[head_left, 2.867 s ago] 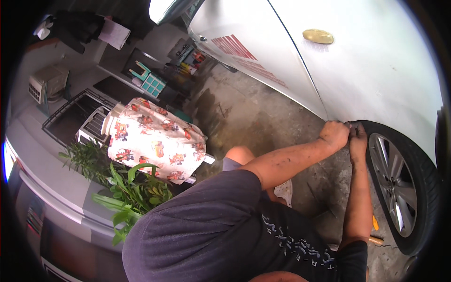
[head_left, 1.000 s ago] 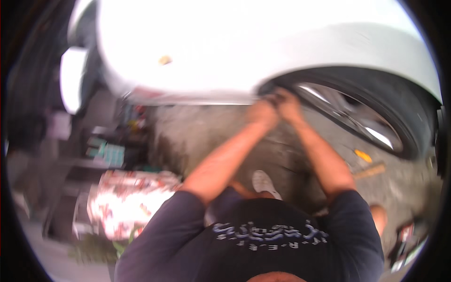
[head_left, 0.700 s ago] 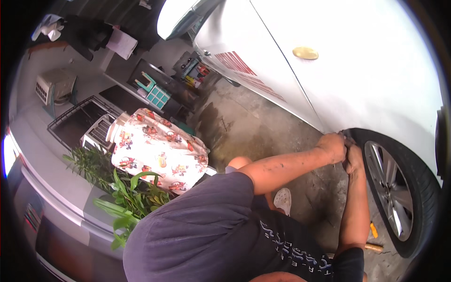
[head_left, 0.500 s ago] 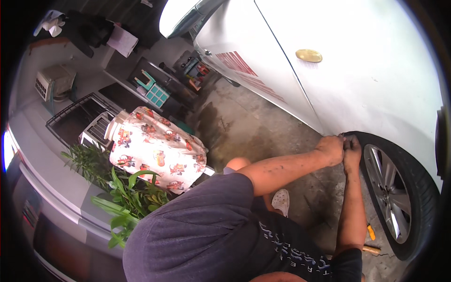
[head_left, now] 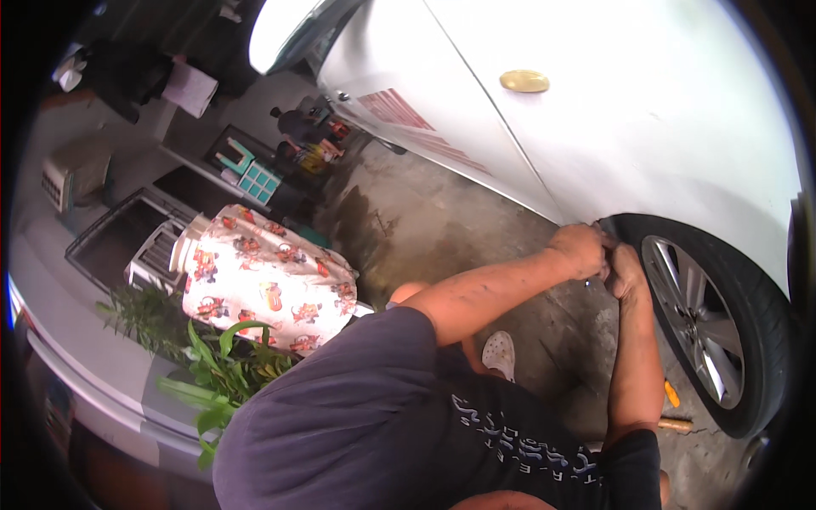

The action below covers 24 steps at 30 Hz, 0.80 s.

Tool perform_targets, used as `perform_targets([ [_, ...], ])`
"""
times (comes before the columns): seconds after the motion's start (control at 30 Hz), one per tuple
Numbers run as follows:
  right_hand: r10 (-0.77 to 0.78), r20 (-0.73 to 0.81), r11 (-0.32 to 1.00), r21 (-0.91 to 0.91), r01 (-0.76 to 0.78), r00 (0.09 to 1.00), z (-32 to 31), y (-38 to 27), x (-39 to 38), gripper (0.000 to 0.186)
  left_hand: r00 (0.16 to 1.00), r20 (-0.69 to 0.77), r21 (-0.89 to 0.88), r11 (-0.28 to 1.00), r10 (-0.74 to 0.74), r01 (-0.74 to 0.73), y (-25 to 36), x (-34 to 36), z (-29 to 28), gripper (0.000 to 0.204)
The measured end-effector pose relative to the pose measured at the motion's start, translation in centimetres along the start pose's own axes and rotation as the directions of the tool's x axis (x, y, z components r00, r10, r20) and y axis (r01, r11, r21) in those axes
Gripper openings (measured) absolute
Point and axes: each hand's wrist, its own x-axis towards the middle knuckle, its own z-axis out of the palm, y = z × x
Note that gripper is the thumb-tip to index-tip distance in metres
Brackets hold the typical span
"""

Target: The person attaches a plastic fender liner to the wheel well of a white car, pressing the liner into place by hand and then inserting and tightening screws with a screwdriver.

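At the front edge of the wheel arch, my left hand (head_left: pixel 581 249) is closed, its fingers curled in close to the tyre's top. Right beside it, my right hand (head_left: pixel 626 272) is bent inward with its fingers closed, and the two hands meet. A small shiny bit (head_left: pixel 588 283) shows just below them; what either hand grips is too hidden to name. The black tyre (head_left: pixel 756 314) with its silver spoked wheel (head_left: pixel 695 319) stands to the right of my right forearm. Above the hands is the white car's body (head_left: pixel 612 127).
On the concrete floor (head_left: pixel 442 212) by the wheel lie an orange-handled tool (head_left: pixel 671 393) and a wooden-looking handle (head_left: pixel 676 423). Left stand a cloth-covered object (head_left: pixel 272 285) and potted plants (head_left: pixel 225 374). A person (head_left: pixel 297 127) is in the background.
The view has shifted, so the car sits further left and up. My right hand has turned inward, and a shiny bit shows below the hands. A person has come into sight in the background.
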Motion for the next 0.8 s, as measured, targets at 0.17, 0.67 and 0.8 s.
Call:
perform_targets([
  [0.17,-0.135,-0.070,0.878,-0.472,0.086,0.988,2.9,-0.8,-1.1,0.020,0.984,0.081,0.168,0.975,-0.159,0.144,-0.7,0.2,-0.3,0.067],
  [0.67,-0.614,-0.079,0.687,-0.544,0.482,0.785,0.8,1.2,-0.6,0.015,0.996,0.008,0.178,0.980,-0.087,0.084,0.3,1.2,1.3,0.064],
  [0.8,-0.635,-0.027,0.591,-0.661,0.463,0.772,2.3,1.2,-0.7,0.017,0.997,-0.028,0.248,0.966,-0.071,0.076,-1.2,0.9,1.3,0.065],
])
